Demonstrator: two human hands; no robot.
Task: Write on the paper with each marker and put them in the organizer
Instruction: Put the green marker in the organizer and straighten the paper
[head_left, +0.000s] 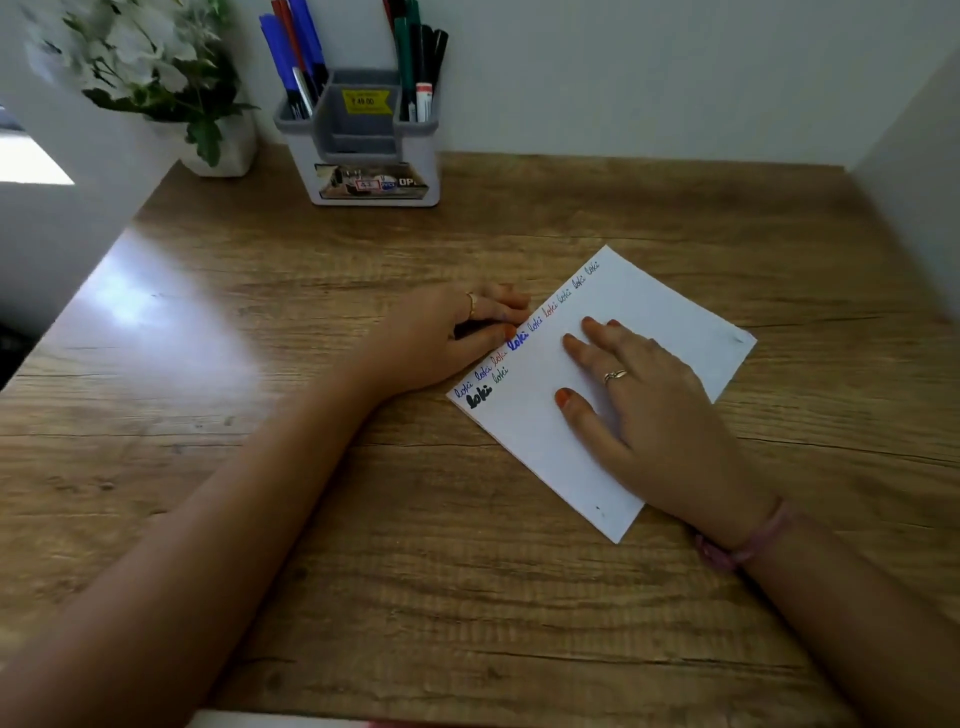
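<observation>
Right hand (644, 405) flat on paper (670, 312), left hand (441, 338) loosely curled empty, markers (296, 57) upright in organizer (363, 156)

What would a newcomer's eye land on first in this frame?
Probably the white sheet of paper lying angled on the wooden desk, with small coloured words along its upper-left edge. The right hand lies flat on it; the left hand rests at its edge. At the back stands a grey desk organizer holding the markers.
</observation>
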